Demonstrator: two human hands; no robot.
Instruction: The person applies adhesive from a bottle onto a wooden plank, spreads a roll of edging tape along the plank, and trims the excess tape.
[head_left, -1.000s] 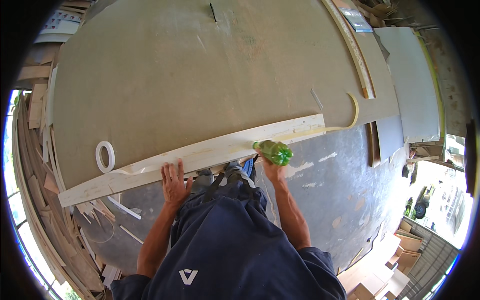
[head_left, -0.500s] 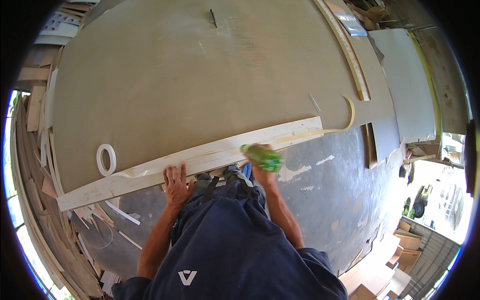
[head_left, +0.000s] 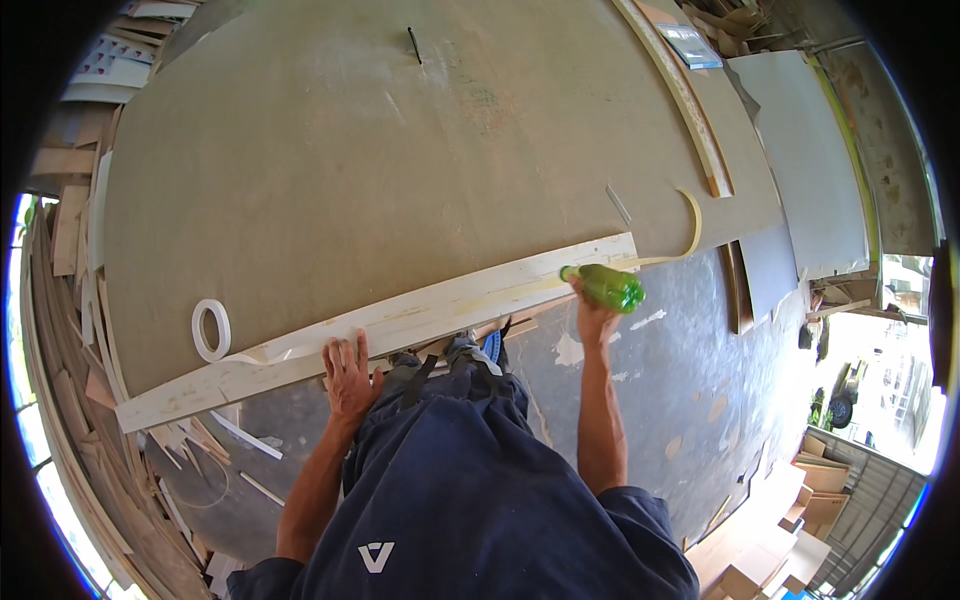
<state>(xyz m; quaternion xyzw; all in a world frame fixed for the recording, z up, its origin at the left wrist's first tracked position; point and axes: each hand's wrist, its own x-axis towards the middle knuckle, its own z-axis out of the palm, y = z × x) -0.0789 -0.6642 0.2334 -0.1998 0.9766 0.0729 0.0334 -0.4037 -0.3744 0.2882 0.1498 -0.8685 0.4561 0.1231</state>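
Now | right hand [head_left: 592, 318] fingers grasp green bottle [head_left: 607, 286], contents unclear | left hand [head_left: 349, 372] fingers released, flat on wooden strip [head_left: 400, 322]

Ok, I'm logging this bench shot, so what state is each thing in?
Green bottle: tipped on its side, neck toward the plank, held in the right hand.
Pale plank: flat along the board's near edge, left hand pressing on it.
Tape roll: lying flat on the board, untouched.
Curved strip: loose by the plank's right end.
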